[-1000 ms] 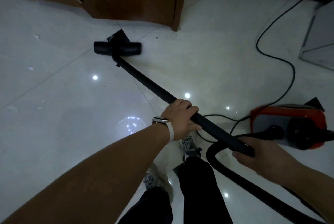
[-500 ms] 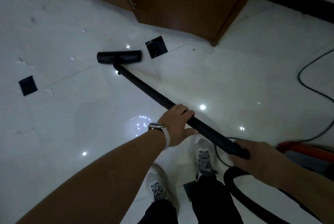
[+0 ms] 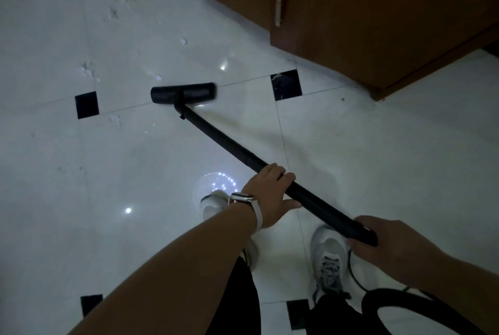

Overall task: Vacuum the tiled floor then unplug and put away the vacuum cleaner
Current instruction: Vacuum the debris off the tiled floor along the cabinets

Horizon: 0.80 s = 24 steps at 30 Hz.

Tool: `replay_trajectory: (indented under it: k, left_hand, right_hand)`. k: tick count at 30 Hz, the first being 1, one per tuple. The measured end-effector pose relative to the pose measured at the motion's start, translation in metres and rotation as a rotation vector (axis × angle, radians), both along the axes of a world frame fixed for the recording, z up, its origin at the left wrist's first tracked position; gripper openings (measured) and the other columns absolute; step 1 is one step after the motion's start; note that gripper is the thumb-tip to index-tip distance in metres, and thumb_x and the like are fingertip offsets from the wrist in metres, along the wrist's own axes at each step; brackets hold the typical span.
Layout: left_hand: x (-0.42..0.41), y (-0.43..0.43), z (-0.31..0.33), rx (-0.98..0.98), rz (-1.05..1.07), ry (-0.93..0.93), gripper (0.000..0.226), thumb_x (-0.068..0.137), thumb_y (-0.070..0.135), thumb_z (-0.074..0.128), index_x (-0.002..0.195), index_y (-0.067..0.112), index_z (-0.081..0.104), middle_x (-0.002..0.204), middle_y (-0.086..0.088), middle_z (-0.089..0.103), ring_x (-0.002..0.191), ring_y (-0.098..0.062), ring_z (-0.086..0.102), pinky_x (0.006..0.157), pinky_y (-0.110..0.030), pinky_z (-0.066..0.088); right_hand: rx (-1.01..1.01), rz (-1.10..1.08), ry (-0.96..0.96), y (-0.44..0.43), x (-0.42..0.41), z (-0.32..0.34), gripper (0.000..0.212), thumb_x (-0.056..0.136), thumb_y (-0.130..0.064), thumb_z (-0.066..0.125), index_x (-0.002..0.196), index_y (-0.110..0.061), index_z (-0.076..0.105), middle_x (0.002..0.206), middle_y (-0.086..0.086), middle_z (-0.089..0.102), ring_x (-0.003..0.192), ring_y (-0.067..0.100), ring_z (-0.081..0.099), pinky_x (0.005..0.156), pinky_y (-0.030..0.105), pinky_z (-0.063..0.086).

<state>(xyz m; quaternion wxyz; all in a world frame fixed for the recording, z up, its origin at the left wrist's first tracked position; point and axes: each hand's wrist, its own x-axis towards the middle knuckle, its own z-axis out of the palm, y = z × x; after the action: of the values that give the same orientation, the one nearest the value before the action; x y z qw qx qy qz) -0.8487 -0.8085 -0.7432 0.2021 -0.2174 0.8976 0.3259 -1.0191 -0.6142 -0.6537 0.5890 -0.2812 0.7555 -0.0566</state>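
Note:
A black vacuum wand (image 3: 229, 145) slants across the white tiled floor (image 3: 378, 159) from lower right to upper left. Its flat black floor head (image 3: 183, 92) rests on the tiles near a tile joint. My left hand (image 3: 270, 194), with a white watch on the wrist, grips the wand at mid-length. My right hand (image 3: 388, 245) grips the wand's rear end. A black hose (image 3: 399, 305) loops down at the bottom right. The vacuum's body is out of view.
A brown wooden cabinet (image 3: 364, 18) stands at the top right, close to the floor head. White scraps of debris (image 3: 87, 69) lie scattered on the tiles at the upper left. Small black inset tiles (image 3: 285, 84) mark the tile corners. My white shoes (image 3: 328, 256) stand below the wand.
The view has swung left. The red vacuum body and its cable have left the frame. The floor head has moved left, away from the cabinet's corner, towards the debris.

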Motion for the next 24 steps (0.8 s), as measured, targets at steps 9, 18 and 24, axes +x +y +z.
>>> replay_trajectory:
  k: [9,18,24]
  left_hand:
    - [0.048,-0.082,0.005,-0.020,-0.040,-0.005,0.062,0.090,0.053,0.056,0.137,0.015,0.046,0.137,-0.008,0.048,0.136,-0.028,0.034,0.109,-0.043,0.037]
    - [0.073,-0.132,0.010,0.000,-0.020,0.012,0.063,0.089,0.052,0.059,0.138,0.015,0.046,0.139,-0.009,0.046,0.138,-0.029,0.031,0.110,-0.043,0.036]
    - [0.079,-0.157,0.015,-0.007,-0.028,0.052,0.061,0.089,0.051,0.060,0.136,0.015,0.047,0.136,-0.010,0.048,0.134,-0.028,0.035,0.107,-0.043,0.039]
  right_hand:
    - [-0.015,-0.038,0.021,-0.077,0.058,0.010,0.014,0.089,-0.038,0.065,0.084,-0.026,0.062,0.055,0.002,0.056,0.040,0.005,0.046,0.042,0.018,0.036]
    - [0.023,0.019,0.080,-0.131,0.085,0.021,0.013,0.088,-0.045,0.061,0.086,-0.032,0.060,0.063,0.006,0.065,0.042,0.006,0.052,0.044,0.019,0.039]
    - [0.004,0.015,0.078,-0.154,0.096,0.029,0.017,0.089,-0.046,0.059,0.086,-0.028,0.060,0.066,0.011,0.065,0.041,0.006,0.048,0.044,0.020,0.037]
